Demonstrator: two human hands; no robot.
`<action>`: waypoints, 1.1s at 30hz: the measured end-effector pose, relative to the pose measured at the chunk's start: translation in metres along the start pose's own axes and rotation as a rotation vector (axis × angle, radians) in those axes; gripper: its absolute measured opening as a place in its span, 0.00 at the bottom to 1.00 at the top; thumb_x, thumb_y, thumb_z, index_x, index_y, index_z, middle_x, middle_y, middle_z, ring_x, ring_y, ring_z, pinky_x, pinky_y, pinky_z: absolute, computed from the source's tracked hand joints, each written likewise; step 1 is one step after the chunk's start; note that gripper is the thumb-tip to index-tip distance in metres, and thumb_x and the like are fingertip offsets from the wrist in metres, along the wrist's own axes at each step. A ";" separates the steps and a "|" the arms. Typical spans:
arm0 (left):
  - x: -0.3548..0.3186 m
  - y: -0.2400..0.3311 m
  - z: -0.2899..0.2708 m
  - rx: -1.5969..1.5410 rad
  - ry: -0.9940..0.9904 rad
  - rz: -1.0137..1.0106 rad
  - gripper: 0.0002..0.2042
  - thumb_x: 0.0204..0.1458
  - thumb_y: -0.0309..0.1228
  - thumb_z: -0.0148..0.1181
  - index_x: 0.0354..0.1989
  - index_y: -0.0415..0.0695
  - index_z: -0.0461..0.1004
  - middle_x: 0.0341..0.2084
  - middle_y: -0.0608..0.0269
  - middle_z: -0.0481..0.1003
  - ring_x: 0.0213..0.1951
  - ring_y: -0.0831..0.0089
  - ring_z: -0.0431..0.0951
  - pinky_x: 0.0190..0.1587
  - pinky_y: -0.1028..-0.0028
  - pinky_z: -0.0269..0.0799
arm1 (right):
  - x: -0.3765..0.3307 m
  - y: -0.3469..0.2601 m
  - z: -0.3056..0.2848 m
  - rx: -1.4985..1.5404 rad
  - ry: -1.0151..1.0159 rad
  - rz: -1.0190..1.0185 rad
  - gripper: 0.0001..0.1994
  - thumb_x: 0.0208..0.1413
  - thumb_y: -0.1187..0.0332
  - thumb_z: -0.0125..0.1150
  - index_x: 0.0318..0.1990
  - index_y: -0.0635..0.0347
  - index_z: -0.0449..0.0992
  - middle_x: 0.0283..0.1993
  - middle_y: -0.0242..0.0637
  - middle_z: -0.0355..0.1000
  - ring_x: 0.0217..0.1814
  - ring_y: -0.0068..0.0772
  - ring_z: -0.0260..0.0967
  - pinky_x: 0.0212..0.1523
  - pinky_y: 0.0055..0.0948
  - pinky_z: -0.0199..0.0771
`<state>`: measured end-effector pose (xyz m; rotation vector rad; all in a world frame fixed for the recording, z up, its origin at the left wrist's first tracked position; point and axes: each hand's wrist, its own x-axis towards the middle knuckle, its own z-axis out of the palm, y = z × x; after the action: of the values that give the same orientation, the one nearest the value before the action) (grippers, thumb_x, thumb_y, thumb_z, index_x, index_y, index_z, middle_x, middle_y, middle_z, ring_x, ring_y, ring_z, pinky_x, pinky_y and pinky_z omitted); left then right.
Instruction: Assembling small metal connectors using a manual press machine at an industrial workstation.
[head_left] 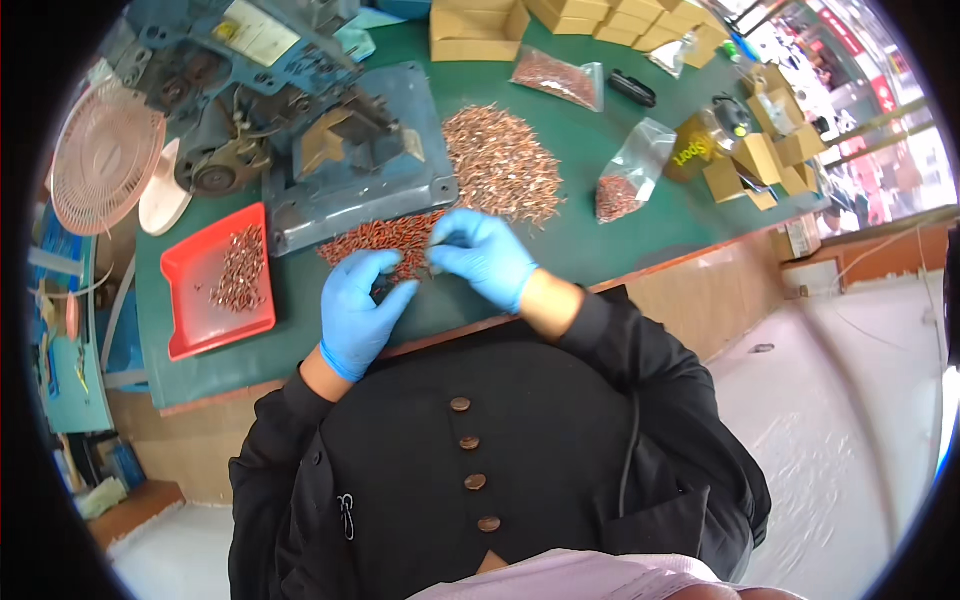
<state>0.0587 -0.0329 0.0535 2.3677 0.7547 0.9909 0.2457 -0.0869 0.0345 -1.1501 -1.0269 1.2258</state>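
Both my hands wear blue gloves and are low over the near edge of a small heap of reddish-brown rod-shaped parts. My left hand has its thumb and forefinger spread apart, with nothing clearly held. My right hand is curled, its fingertips pinched together at the heap's right side. Whatever sits in that pinch is too small to make out. Behind my right hand spreads a larger pile of similar brown and silvery parts. On the left lies a red tray with more of these small parts inside.
A heavy grey-blue machine on a metal base stands at the back left, beside a pink fan. Clear bags of parts, a black case and cardboard boxes rest on the green table.
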 end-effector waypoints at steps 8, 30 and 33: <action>0.008 0.011 0.011 -0.350 0.054 -0.118 0.07 0.46 0.19 0.59 0.34 0.37 0.73 0.28 0.59 0.73 0.28 0.75 0.73 0.31 0.78 0.68 | -0.009 -0.007 0.012 0.247 -0.051 -0.016 0.06 0.52 0.78 0.57 0.38 0.60 0.70 0.37 0.29 0.69 0.41 0.19 0.66 0.45 0.21 0.67; -0.039 -0.055 -0.004 -0.444 -0.042 -0.259 0.03 0.48 0.20 0.57 0.31 0.39 0.72 0.26 0.70 0.70 0.26 0.85 0.66 0.29 0.83 0.62 | -0.014 0.030 0.042 -0.698 0.008 -0.381 0.03 0.51 0.76 0.58 0.33 0.61 0.71 0.27 0.36 0.68 0.29 0.26 0.68 0.32 0.26 0.70; -0.046 -0.072 -0.018 -0.279 -0.013 -0.335 0.03 0.45 0.21 0.58 0.29 0.40 0.73 0.23 0.67 0.71 0.23 0.80 0.68 0.28 0.79 0.64 | -0.015 0.041 0.043 -0.496 -0.058 -0.062 0.01 0.57 0.75 0.51 0.36 0.62 0.67 0.29 0.30 0.66 0.30 0.19 0.63 0.34 0.21 0.67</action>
<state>-0.0041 -0.0053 -0.0013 1.9307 0.9073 0.8720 0.1959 -0.0989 0.0011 -1.4503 -1.4505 0.9840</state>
